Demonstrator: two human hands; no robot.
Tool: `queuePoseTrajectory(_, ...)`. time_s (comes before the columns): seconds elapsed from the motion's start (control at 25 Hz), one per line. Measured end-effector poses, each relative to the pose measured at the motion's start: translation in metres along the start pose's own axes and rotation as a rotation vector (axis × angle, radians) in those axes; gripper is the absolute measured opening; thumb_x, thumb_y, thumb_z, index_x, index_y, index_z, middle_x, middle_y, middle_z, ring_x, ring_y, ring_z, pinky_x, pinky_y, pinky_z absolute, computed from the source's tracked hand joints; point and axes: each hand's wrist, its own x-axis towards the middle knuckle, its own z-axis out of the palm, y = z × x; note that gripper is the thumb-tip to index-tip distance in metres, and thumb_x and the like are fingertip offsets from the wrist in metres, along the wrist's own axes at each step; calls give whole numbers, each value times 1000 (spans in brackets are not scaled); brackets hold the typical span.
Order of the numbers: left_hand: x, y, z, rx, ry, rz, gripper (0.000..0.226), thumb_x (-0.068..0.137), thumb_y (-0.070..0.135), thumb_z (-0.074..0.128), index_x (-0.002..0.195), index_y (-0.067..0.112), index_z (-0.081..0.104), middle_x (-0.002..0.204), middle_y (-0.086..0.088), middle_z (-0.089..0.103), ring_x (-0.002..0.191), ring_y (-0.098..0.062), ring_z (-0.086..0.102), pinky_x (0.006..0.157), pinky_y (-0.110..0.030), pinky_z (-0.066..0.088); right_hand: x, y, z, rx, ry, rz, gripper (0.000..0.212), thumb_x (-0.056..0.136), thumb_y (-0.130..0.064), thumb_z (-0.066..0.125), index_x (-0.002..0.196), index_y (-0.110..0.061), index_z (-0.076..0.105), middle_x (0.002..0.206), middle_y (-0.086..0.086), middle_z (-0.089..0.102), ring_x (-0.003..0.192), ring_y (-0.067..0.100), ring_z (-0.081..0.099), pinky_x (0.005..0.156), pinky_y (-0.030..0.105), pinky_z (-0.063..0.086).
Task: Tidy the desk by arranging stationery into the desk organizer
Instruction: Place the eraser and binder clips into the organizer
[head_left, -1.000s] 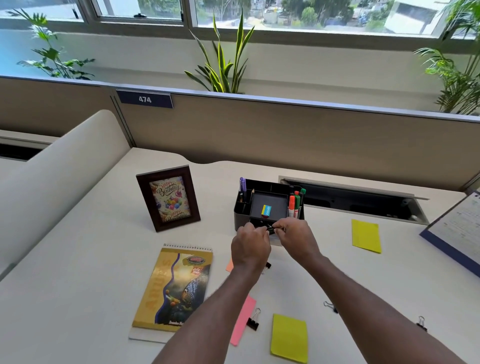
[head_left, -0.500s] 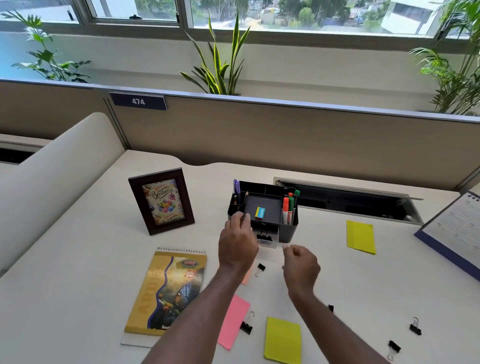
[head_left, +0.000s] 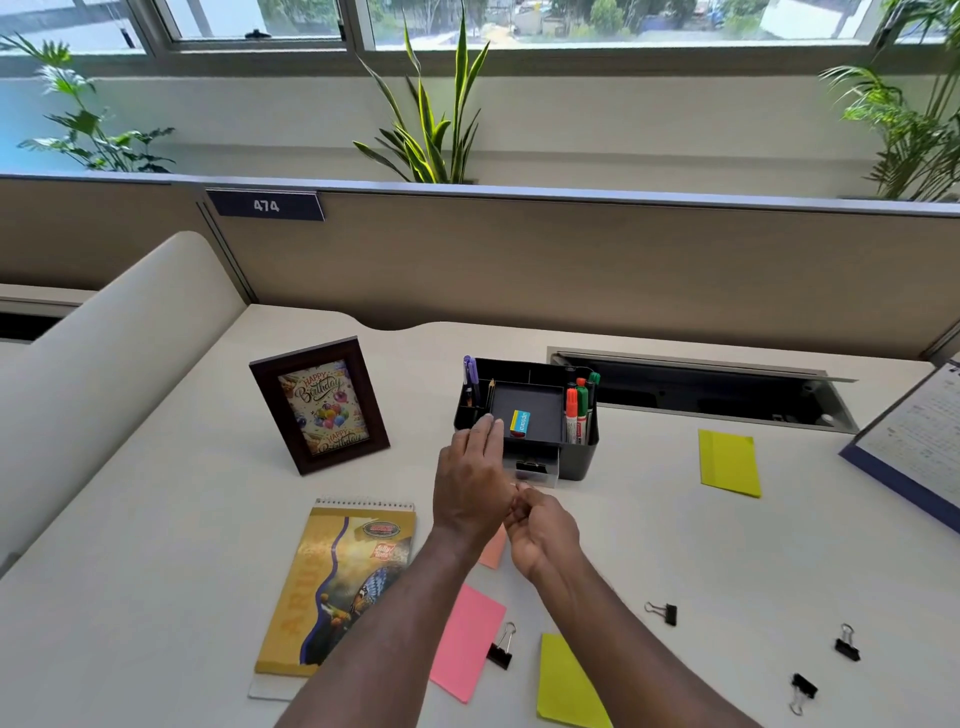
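Right hand (head_left: 543, 530) grip pinched closed at the fingertips; its contents cannot be told. Left hand (head_left: 475, 480), just beside, lies flat and released against the desk organizer (head_left: 582, 457). The small drawer (head_left: 535, 470) stands open just beyond the grip. Advised: steady the organizer, drop squarely inside. Binder clips (head_left: 665, 613) lie loose on the table (head_left: 156, 571) nearer the person.

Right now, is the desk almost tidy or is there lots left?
Partly done. Markers, pens and an eraser sit in the organizer, one clip in its open drawer. The right hand is curled beside the left hand; its contents are hidden. Four binder clips and sticky notes remain.
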Motion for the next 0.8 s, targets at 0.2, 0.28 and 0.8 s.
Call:
queuePoseTrajectory(0.2, 6, -3, -3, 47, -93, 26, 49, 79, 18, 35, 115, 7, 67, 113, -6, 69, 101, -24, 63, 76, -36, 53, 12, 2, 8, 73, 12, -6, 12, 88, 10, 53, 82, 2, 60, 68, 14, 58, 44, 13, 57, 46, 20, 54)
queuePoseTrajectory(0.28, 5, -6, -2, 52, -120, 37, 41, 78, 17, 47, 112, 8, 68, 110, -5, 70, 101, -24, 63, 77, -36, 53, 17, 2, 11, 72, 3, -3, 9, 89, 6, 55, 85, 1, 61, 70, 13, 60, 46, 13, 58, 47, 20, 54)
queuePoseTrajectory(0.8, 14, -9, -1, 18, -90, 91, 51, 74, 18, 30, 99, 8, 73, 94, -4, 74, 88, -22, 69, 77, -32, 56, 50, 3, 1, -1120, 47, -777, 20, 91, -10, 52, 80, -9, 68, 73, 4, 65, 63, 20, 55, 52, 24, 39)
